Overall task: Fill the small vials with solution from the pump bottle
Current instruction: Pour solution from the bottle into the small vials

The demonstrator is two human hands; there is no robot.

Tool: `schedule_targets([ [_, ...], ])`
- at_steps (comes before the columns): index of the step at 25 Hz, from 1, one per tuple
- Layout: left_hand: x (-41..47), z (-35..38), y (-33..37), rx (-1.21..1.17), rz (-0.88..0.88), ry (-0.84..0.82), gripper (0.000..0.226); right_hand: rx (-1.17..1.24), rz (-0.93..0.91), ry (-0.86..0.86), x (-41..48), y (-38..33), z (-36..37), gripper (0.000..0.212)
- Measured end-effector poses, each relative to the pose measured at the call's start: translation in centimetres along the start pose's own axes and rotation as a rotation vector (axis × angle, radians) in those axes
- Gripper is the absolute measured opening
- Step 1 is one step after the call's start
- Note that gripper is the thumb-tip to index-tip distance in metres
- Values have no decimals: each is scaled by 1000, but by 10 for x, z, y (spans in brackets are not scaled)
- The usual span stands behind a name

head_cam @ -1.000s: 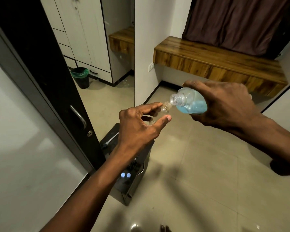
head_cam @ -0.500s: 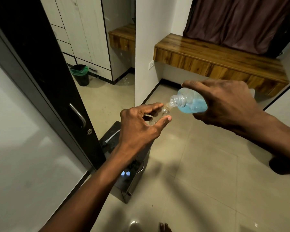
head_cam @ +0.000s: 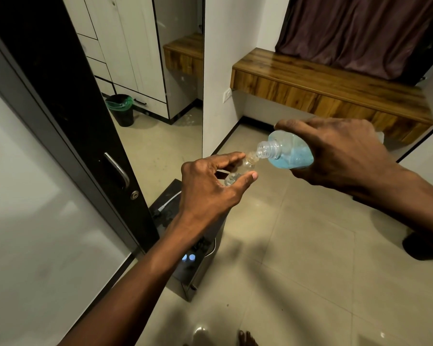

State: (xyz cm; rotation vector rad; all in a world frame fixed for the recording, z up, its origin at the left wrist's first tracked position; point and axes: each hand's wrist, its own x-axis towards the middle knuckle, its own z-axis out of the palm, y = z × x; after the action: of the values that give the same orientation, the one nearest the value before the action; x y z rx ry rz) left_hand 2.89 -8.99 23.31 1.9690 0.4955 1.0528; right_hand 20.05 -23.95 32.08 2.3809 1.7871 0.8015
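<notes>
A room with pale glossy floor tiles (head_cam: 298, 258) spreads below the hands, with a floating wooden shelf (head_cam: 330, 88) along the far wall under a dark maroon curtain (head_cam: 360, 33). On the left stands a black door (head_cam: 68, 108) with a metal handle (head_cam: 118, 169), and farther back a black waste bin (head_cam: 121, 111) with a green liner sits in front of white cabinets (head_cam: 125, 53). A dark, box-like appliance (head_cam: 193, 258) stands on the floor under the left forearm, two small blue lights glowing on its top.

The left hand (head_cam: 208, 186) pinches a small clear vial (head_cam: 240, 169) between thumb and fingertips, the vial tilted with its mouth up and to the right. The right hand (head_cam: 340, 156) is wrapped around the bottle (head_cam: 288, 151), a clear plastic one with its pump top off, tipped nearly on its side so the threaded neck points left and slightly down. The neck's opening sits right at the vial's mouth, touching or just beside it. Blue solution (head_cam: 293, 159) lies pooled in the lower part of the bottle's body and does not seem to reach the neck; whether any liquid is passing into the vial cannot be told, and the vial looks mostly clear. Both hands hang in the air above the floor, well in front of the shelf. Toes (head_cam: 245, 338) of a bare foot show at the bottom edge.
</notes>
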Motion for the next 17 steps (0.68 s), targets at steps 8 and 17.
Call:
schedule_targets([
  [8, -3, 0, -3, -7, -15, -13, 44, -15, -13, -30, 1, -4, -4, 89],
  [17, -6, -1, -5, -7, -24, -14, 44, 2, -30, -51, 1, -5, -3, 91],
])
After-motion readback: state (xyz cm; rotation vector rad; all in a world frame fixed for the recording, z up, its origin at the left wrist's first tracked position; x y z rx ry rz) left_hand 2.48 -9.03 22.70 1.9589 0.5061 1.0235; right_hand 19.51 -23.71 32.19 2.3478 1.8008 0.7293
